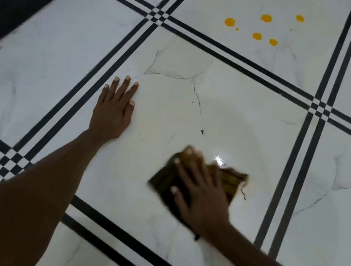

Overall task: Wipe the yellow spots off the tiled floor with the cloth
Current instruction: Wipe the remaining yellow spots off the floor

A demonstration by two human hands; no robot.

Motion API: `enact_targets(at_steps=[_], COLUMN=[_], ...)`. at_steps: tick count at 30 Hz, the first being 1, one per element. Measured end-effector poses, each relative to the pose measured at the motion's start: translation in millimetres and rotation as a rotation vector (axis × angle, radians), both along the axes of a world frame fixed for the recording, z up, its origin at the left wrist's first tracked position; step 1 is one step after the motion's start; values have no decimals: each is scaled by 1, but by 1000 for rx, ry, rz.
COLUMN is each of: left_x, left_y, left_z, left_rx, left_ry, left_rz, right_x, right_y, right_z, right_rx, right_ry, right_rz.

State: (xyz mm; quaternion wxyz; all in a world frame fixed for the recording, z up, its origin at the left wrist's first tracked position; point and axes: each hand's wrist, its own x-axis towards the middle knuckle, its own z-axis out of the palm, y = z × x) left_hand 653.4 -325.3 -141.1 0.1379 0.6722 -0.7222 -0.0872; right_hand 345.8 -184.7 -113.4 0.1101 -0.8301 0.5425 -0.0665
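Several yellow spots (266, 18) lie on a white marble-look tile at the upper right, beyond a pair of black lines. On the middle tile (232, 100) my right hand (199, 192) presses flat on a dark brown-and-yellow cloth (231, 180), fingers spread; hand and cloth are motion-blurred. My left hand (114, 109) rests flat on the same tile to the left, fingers together, holding nothing. The cloth is well short of the spots.
The floor is white tiles split by double black lines (317, 132). A wide black band (18, 4) runs along the upper left edge. A bright glare (219, 160) shines just beyond the cloth.
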Motion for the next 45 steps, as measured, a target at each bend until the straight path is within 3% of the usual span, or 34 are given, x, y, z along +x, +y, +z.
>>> enact_targets(at_steps=[2, 4, 8, 11, 13, 15, 17, 19, 23, 26, 28, 30, 33, 35, 41, 45], left_x=[1, 2, 4, 1, -2, -1, 2, 5, 3, 0, 2, 2, 3, 5, 1, -37], left_y=[-2, -1, -1, 1, 1, 1, 0, 1, -1, 0, -1, -1, -4, -3, -1, 9], left_z=[1, 1, -1, -2, -3, -2, 0, -1, -2, -4, -5, -6, -7, -6, -3, 8], left_rx=[6, 1, -1, -1, -19, -38, -39, -51, -50, -58, -54, -49, -51, -57, -40, -52], left_ry=[4, 1, -6, -1, -22, -32, -34, -45, -25, -35, -39, -42, -35, -39, -14, 62], left_rz=[-14, -30, -41, -27, -9, -4, -38, -59, -39, -15, -12, -19, -24, -34, -24, 98], right_x=[57, 87, 21, -49, -27, 32, 86, 108, 30, -39, -37, -1, 69, 94, 9, -22], right_y=[4, -61, -188, -158, -79, -25, -52, -130, -256, -288, -300, -299, -263, -212, -80, -89], right_z=[-4, -7, -8, -7, -5, -8, -11, -12, -10, -7, -6, -5, -8, -9, -14, -17], right_rx=[-9, -24, 14, -30, -49, -38, -38, -4, 70, 137, 167, 113, 27, 27, -23, 36], right_ry=[-24, -29, 71, 92, 71, -1, -26, 5, 75, 93, 112, 95, 91, 76, 90, 30], right_rz=[198, 251, -172, -355, -240, 32, 194, 193, -225, -503, -587, -492, -50, 135, 292, 82])
